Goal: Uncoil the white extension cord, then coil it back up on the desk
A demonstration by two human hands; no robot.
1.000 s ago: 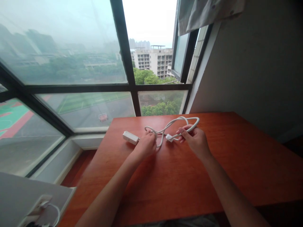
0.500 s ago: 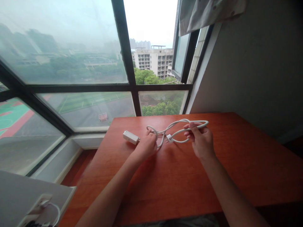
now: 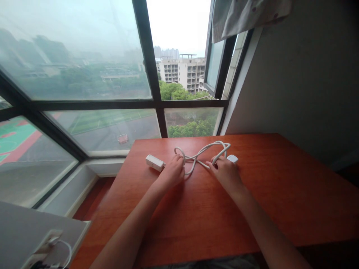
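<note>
Slightly below the middle of the frame, your left hand [image 3: 174,170] pinches the white cable [image 3: 194,158] by its near loop, fingers narrow, tips partly hidden; your right hand [image 3: 226,172], right of centre, grips another stretch of it, fingers drawn close. Let the left anchor its loop lightly while the right does the guiding. Mind where the strands cross between your hands: pulling hard there would likely tighten them. Leave slack toward the white block [image 3: 155,163] at centre-left and the plug [image 3: 232,159] just beyond your right knuckles.
</note>
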